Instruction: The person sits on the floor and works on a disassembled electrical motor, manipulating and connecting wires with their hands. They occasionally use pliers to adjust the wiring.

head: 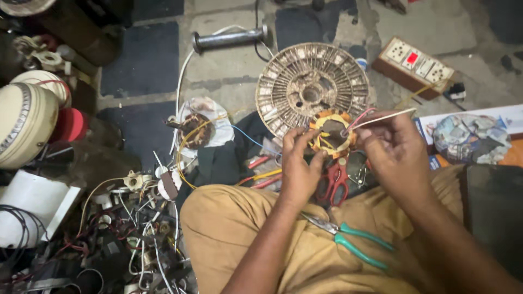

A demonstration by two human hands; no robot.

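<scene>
My left hand point(298, 163) grips the near-left edge of a small round motor stator point(331, 133) with orange-yellow windings, held above my lap. My right hand point(395, 149) pinches thin wires, white and red point(381, 115), that run from the stator's right side. Just behind the stator on the floor lies a large round rusty fan rotor disc point(310, 90). Red-handled scissors point(333, 182) lie below the stator. Green-handled pliers point(348, 239) rest on my tan-trousered thigh.
A brown switchboard with sockets point(417, 65) sits at the back right. A grey cylindrical handle point(229, 39) lies at the back. Another winding on white plastic point(199, 128) is to the left. Tangled wires and parts point(125, 234) fill the lower left. A cream fan housing point(24, 128) stands far left.
</scene>
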